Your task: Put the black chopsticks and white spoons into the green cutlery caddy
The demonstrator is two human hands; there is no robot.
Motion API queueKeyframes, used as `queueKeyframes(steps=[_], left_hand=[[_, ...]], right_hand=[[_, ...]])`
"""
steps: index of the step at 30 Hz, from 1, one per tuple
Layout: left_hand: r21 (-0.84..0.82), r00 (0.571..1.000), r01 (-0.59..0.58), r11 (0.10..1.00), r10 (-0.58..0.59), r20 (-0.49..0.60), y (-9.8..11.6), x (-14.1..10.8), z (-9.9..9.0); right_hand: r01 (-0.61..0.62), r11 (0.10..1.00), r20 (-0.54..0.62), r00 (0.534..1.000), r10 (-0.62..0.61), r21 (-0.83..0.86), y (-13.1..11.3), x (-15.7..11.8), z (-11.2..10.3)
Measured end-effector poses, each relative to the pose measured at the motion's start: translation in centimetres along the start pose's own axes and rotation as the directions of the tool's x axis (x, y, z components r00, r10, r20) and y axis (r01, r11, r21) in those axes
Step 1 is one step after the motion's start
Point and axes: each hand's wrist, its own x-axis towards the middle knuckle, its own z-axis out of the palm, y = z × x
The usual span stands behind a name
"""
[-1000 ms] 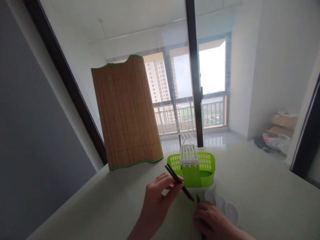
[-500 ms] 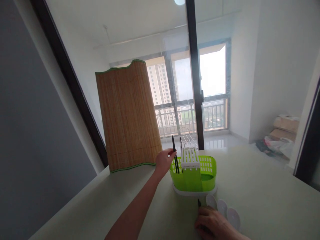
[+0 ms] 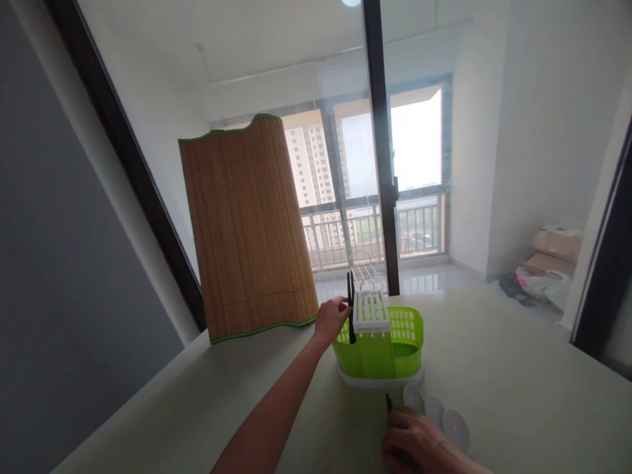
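Note:
My left hand [image 3: 332, 319] pinches dark chopsticks [image 3: 351, 326] near their middle. They stand nearly upright inside the left end of a bright green slotted basket [image 3: 365, 359], close against the white slotted holder [image 3: 371, 311] set across it. In the foreground my right hand [image 3: 417, 438] is closed around more dark chopsticks [image 3: 389, 400], whose tips poke out past the fingers. How many it holds is hidden. Just right of that hand, three white spoons [image 3: 434, 409] lie in a slanting row on the table.
The basket rests on a white base on the pale table [image 3: 498, 375]. A rolled bamboo mat [image 3: 247, 230] with green edging stands upright at the left. Behind the table is a glass door with a dark frame [image 3: 378, 145]. Cardboard and bags [image 3: 548, 270] lie on the floor at the right.
My left hand has moved a little to the right, bringing its chopsticks more upright and closer to the white holder. The right hand stays almost where it was. The view has shifted slightly.

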Motion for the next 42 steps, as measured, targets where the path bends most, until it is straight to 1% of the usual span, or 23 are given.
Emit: queueKeyframes(steps=[3,5,8,9,10,11,12,14,16,18,20,25,29,31,33,36,39,42], left_hand=[[-0.005,0.999,-0.021,1.000,0.020,-0.046,0.1,-0.8,-0.4],[-0.014,0.994,-0.031,0.999,0.030,-0.102,0.3,-2.0,-0.8],[-0.067,0.970,-0.033,0.997,0.016,-0.243,0.9,-5.4,-1.0],[-0.094,0.961,-0.023,0.995,-0.003,-0.275,1.1,-7.0,-0.9],[-0.123,0.960,-0.008,0.992,-0.027,-0.278,1.3,-8.6,-0.7],[-0.150,0.969,0.012,0.989,-0.049,-0.243,1.5,-10.3,-0.4],[-0.165,0.983,0.035,0.986,-0.064,-0.174,1.7,-11.9,0.1],[-0.144,0.998,0.064,0.987,-0.063,0.009,2.1,-14.9,1.1],[-0.050,0.983,0.050,0.998,-0.040,0.181,2.4,-17.1,2.2],[0.050,0.951,0.006,0.999,-0.021,0.308,2.9,-18.4,3.0],[0.102,0.924,-0.027,0.994,-0.014,0.382,3.4,-19.0,3.5],[0.167,0.906,-0.039,0.985,-0.036,0.422,4.5,-19.5,3.7],[0.205,0.857,-0.067,0.976,-0.049,0.513,5.0,-19.7,3.9],[0.242,0.844,-0.053,0.969,-0.086,0.530,5.0,-19.7,3.9],[0.300,0.846,-0.027,0.954,-0.138,0.515,4.8,-19.5,3.8],[0.378,0.875,-0.003,0.926,-0.180,0.449,3.9,-19.2,3.4],[0.426,0.891,0.008,0.905,-0.200,0.408,2.8,-18.9,3.1],[0.437,0.906,0.001,0.899,-0.186,0.380,2.1,-18.7,2.9]], right_hand=[[0.009,1.000,-0.021,1.000,-0.009,0.015,-0.2,-0.1,-0.4],[0.020,0.999,-0.027,0.999,-0.019,0.027,-0.3,-0.2,-0.6],[0.027,0.999,-0.031,0.999,-0.026,0.033,-0.3,-0.2,-0.7],[0.024,0.999,-0.035,0.999,-0.023,0.033,-0.3,-0.3,-0.7],[0.018,0.999,-0.042,0.999,-0.017,0.033,-0.3,-0.3,-0.7],[0.009,0.999,-0.050,0.999,-0.007,0.036,-0.3,-0.4,-0.7],[-0.002,0.999,-0.059,0.998,0.004,0.042,-0.3,-0.4,-0.8],[-0.031,0.997,-0.071,0.997,0.035,0.066,-0.5,-0.5,-1.2],[-0.076,0.992,-0.071,0.994,0.083,0.098,-0.8,-0.5,-1.8],[-0.126,0.983,-0.062,0.989,0.135,0.131,-1.0,-0.5,-2.5],[-0.160,0.974,-0.049,0.984,0.170,0.163,-1.0,-0.6,-2.9],[-0.139,0.971,-0.066,0.986,0.155,0.196,-0.5,-0.7,-3.0],[-0.128,0.974,-0.074,0.987,0.143,0.185,-0.2,-0.8,-2.6],[-0.112,0.979,-0.073,0.989,0.126,0.170,-0.1,-0.8,-2.6],[-0.086,0.984,-0.078,0.992,0.099,0.155,-0.1,-0.8,-2.6],[-0.042,0.988,-0.102,0.993,0.057,0.150,-0.2,-0.7,-2.7],[-0.026,0.990,-0.119,0.992,0.042,0.135,-0.3,-0.6,-2.8],[-0.021,0.995,-0.124,0.992,0.034,0.102,-0.6,-0.6,-2.9]])
